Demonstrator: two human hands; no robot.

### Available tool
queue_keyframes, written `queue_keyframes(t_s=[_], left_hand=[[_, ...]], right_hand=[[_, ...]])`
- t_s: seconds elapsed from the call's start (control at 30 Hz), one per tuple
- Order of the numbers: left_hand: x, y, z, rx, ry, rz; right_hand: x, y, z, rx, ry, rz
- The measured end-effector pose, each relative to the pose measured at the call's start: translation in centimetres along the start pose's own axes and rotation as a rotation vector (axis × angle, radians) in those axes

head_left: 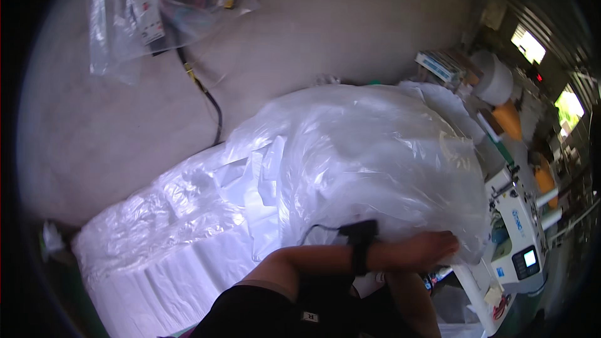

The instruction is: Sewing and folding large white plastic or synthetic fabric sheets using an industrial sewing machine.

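A large heap of clear plastic film or bags (375, 144) bulges in front of me. My left arm reaches across to the right, with a black device (360, 233) and its cable strapped at the wrist. At the heap's lower right edge my left hand (432, 248) has its fingers curled against the plastic; what lies inside them is hidden. My right forearm (411, 300) passes beneath the left one, which hides my right hand. Flat white plastic sheets (169, 275) lie in a pleated layer to the left, under crumpled film (188, 203).
At the right stands a white sewing-type machine (523, 231) with a small lit screen. A bag of wires and electrical parts (156, 12) hangs on the wall, a black cable (210, 97) running down. Boxes (444, 66) and orange cones (508, 119) are at the far right.
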State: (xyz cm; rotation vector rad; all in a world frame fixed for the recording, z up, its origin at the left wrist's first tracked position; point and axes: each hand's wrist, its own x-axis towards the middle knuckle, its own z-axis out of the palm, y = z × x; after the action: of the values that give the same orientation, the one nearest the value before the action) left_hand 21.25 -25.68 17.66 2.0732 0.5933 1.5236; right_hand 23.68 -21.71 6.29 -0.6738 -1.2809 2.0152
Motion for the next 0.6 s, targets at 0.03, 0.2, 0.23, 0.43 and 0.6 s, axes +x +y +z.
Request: queue_keyframes(t_s=[0.03,0.2,0.23,0.43,0.6], left_hand=[[-1.0,0.4,-0.2,0.487,0.289,0.306],[-14.5,-0.7,-4.4,0.248,0.225,-0.222],[-17.4,-1.8,-4.1,0.142,0.247,-0.500],[-33.7,-8.1,-14.0,0.785,0.245,-1.341],[-36.6,-6.5,-34.4,1.482,0.388,-1.362]], right_hand=[[2.6,-0.8,0.7,0.177,0.062,-0.035],[13.6,-7.6,6.1,0.366,0.184,-0.181],[14.6,-9.0,7.6,0.322,0.170,-0.181],[15.4,-17.7,15.2,0.284,0.156,-0.182],[14.5,-22.5,17.0,0.335,0.238,-0.334]])
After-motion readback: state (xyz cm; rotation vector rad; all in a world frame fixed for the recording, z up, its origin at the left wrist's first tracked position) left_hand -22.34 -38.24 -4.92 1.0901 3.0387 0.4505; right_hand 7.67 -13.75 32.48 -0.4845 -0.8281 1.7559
